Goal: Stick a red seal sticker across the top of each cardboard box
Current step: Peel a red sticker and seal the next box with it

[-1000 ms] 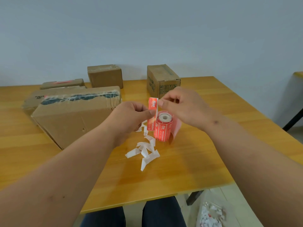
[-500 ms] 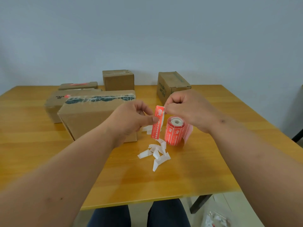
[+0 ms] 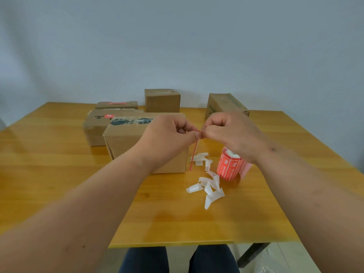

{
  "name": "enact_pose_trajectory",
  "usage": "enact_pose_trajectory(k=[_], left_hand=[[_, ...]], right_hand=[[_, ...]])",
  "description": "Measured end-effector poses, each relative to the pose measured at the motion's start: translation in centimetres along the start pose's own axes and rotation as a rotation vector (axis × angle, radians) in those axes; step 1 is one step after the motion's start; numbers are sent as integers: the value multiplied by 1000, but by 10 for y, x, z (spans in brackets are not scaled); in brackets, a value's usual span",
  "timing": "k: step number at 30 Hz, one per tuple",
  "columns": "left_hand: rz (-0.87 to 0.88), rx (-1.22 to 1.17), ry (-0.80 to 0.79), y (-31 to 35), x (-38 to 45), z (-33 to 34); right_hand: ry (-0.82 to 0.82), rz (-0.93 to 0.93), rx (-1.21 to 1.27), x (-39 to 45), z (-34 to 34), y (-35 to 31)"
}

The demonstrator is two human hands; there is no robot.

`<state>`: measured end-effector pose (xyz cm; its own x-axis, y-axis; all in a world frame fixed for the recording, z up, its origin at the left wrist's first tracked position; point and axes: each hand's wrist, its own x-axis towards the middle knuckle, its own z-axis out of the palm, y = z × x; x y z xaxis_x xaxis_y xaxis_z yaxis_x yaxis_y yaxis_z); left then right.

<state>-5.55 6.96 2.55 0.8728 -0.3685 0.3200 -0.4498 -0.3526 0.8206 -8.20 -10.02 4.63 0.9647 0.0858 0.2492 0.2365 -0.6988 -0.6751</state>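
Fingers: curled on both the left hand (image 3: 167,133) and right hand (image 3: 230,131), tips met mid-frame, pinching the top of the red seal sticker (image 3: 195,152).
Sticker: hung edge-on, above the counter (image 3: 59,174).
Sticker roll (image 3: 229,167): upright, under the right wrist.
Backing scraps (image 3: 208,186): scattered just left of roll.
Nearest box (image 3: 126,142): behind left hand, taped top.
Other boxes: upper centre, near wall.

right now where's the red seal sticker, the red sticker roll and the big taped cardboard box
red seal sticker (image 3: 194,154), head view, on its edge-on hanging strip
red sticker roll (image 3: 228,168), head view, on its printed side
big taped cardboard box (image 3: 126,142), head view, on its bare front face
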Motion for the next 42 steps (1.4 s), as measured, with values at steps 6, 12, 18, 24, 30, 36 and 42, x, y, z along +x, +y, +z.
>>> enact_pose_trajectory(k=[6,12,18,24,30,36,42], left_hand=[[-76,19,0,-5,5,-11],[-180,-64,-19,-11,9,-15],[-295,-168,103,-18,9,-17],[-328,-325,292,-27,12,-28],[-278,-423,290,-27,15,-35],[-192,-466,200,-24,14,-33],[-124,-414,226,-19,13,-35]], right_hand=[[-33,-20,-24,8,8,-5],[-38,-42,-79,16,16,-6],[-46,15,-148,17,17,9],[-148,226,-320,11,9,28],[-296,257,-898,10,10,28],[-127,201,-313,21,15,12],[-240,403,494,30,16,-8]])
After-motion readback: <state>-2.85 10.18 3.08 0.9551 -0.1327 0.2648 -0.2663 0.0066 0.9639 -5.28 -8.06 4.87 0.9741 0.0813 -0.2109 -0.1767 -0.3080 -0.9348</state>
